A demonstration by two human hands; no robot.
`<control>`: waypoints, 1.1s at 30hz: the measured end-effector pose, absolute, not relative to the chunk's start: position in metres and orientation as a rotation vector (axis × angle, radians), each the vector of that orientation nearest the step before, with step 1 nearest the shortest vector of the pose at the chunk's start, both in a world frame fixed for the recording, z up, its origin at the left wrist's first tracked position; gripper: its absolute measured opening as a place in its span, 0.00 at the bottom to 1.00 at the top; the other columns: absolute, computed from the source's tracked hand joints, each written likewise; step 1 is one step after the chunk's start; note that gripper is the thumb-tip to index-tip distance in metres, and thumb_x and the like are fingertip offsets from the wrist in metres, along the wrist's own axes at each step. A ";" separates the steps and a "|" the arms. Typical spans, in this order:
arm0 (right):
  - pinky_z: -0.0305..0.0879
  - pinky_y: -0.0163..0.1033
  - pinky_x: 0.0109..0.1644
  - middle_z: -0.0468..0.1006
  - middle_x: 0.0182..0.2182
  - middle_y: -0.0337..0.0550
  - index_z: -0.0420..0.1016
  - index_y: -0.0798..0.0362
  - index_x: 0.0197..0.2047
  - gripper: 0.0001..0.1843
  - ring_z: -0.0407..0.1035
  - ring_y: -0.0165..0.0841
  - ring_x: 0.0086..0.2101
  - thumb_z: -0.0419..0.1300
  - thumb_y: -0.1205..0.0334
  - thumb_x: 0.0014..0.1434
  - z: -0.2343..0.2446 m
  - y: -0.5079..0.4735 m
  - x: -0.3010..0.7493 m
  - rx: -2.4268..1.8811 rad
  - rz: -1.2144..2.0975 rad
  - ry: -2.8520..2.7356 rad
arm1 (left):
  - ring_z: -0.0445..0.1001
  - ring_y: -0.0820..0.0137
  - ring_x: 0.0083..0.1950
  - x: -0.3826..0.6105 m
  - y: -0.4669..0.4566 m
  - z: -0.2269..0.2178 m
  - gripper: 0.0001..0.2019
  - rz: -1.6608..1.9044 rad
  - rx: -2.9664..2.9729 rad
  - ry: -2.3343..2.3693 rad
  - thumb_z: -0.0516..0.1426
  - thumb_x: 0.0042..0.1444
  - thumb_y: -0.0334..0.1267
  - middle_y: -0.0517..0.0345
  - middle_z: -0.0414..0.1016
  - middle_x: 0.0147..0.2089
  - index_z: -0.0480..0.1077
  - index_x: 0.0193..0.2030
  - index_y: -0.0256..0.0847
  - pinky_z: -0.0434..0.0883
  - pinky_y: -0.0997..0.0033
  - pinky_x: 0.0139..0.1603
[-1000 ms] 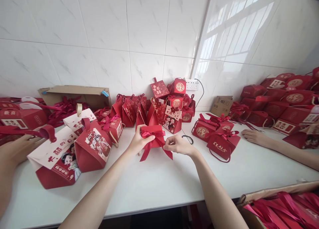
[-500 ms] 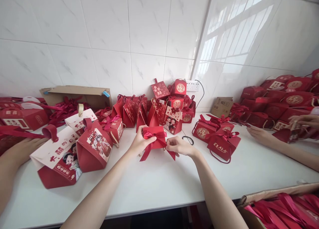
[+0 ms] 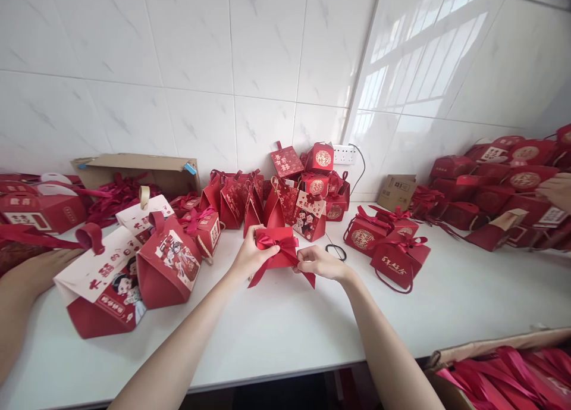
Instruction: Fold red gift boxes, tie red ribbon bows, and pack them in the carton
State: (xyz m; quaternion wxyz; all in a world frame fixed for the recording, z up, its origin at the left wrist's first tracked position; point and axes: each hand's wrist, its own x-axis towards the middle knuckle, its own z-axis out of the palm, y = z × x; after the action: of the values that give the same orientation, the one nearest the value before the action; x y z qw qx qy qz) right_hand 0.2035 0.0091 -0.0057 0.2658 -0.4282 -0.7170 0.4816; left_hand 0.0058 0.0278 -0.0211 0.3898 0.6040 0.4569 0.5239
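Note:
A small red gift box (image 3: 283, 259) with a red ribbon bow (image 3: 275, 243) on its top is between my hands, just above the white table. My left hand (image 3: 254, 252) is closed on the box's left side, with the thumb pressed on the bow. Pinched in the fingers of my right hand (image 3: 319, 262) is the right side of the ribbon. Two ribbon tails hang down in front of the box. Behind it stands a red and white box (image 3: 308, 215) with cartoon figures.
Finished-looking boxes with bows (image 3: 398, 260) stand on the right, beside a black cord loop (image 3: 336, 252). Larger handled boxes (image 3: 167, 261) are at left. A carton of ribbons (image 3: 513, 374) is at lower right. Other people's hands show at the left (image 3: 42, 273) and right (image 3: 555, 191) edges.
My hands stay almost in place; the ribbon tails have shifted slightly. At right, the other person's arms have drawn away, leaving a red box on the table near the stack.

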 end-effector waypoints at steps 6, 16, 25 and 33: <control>0.58 0.33 0.31 0.64 0.19 0.34 0.58 0.53 0.17 0.13 0.65 0.29 0.27 0.59 0.60 0.44 -0.009 0.011 0.205 -1.091 1.342 -1.950 | 0.72 0.66 0.44 0.006 0.027 -0.018 0.26 1.321 1.539 1.182 0.63 0.39 0.37 0.59 0.71 0.41 0.59 0.46 0.43 0.66 0.65 0.48; 0.65 0.38 0.34 0.68 0.24 0.37 0.62 0.54 0.25 0.23 0.65 0.28 0.26 0.57 0.40 0.50 -0.010 0.015 0.196 -0.981 1.125 -1.545 | 0.69 0.63 0.52 0.009 0.022 -0.022 0.30 1.324 1.639 1.084 0.63 0.42 0.41 0.54 0.68 0.49 0.56 0.52 0.44 0.65 0.62 0.53; 0.65 0.37 0.31 0.70 0.22 0.37 0.60 0.52 0.25 0.23 0.66 0.29 0.24 0.60 0.42 0.47 -0.021 0.023 0.190 -1.004 1.037 -1.540 | 0.63 0.64 0.57 0.013 0.020 -0.028 0.08 1.730 1.742 1.117 0.55 0.53 0.43 0.51 0.61 0.52 0.61 0.32 0.42 0.70 0.68 0.46; 0.67 0.37 0.32 0.68 0.22 0.35 0.60 0.53 0.25 0.24 0.65 0.27 0.25 0.62 0.40 0.44 -0.020 0.025 0.191 -1.002 1.083 -1.460 | 0.64 0.68 0.38 0.015 0.018 -0.028 0.08 1.793 1.883 1.307 0.52 0.55 0.38 0.58 0.60 0.33 0.58 0.27 0.43 0.68 0.67 0.42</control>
State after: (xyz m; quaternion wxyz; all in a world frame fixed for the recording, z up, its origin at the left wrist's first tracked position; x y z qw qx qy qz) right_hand 0.1905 0.0246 -0.0200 0.5082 -0.4158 -0.6057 0.4494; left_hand 0.0145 0.0183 -0.0279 0.1156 0.6426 0.4461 0.6121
